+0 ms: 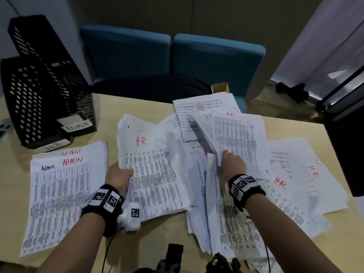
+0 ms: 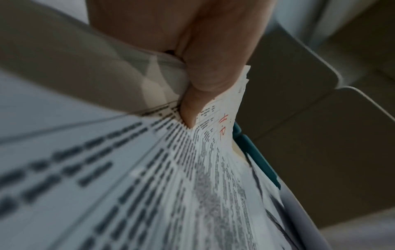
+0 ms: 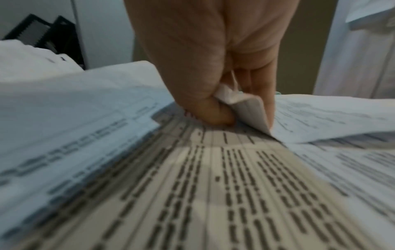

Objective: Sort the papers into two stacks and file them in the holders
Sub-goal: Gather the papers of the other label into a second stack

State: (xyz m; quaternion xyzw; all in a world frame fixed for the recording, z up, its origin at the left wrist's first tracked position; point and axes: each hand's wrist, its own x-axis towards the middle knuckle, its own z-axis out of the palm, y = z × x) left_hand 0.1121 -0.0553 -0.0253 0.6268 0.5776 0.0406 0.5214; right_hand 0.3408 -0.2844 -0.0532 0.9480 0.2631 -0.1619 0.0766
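Sorting is midway. The left hand (image 1: 118, 177) grips the thick white HR-marked paper stack (image 1: 153, 174); the right hand (image 1: 233, 164) pinches a loose printed sheet (image 1: 236, 138). Next, probably read its label.

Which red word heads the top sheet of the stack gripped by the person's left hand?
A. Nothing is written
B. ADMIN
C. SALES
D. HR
D: the left hand grips the edge of the middle stack, whose top sheet bears a red "HR" above the printed table; the ADMIN stack lies untouched beside it.
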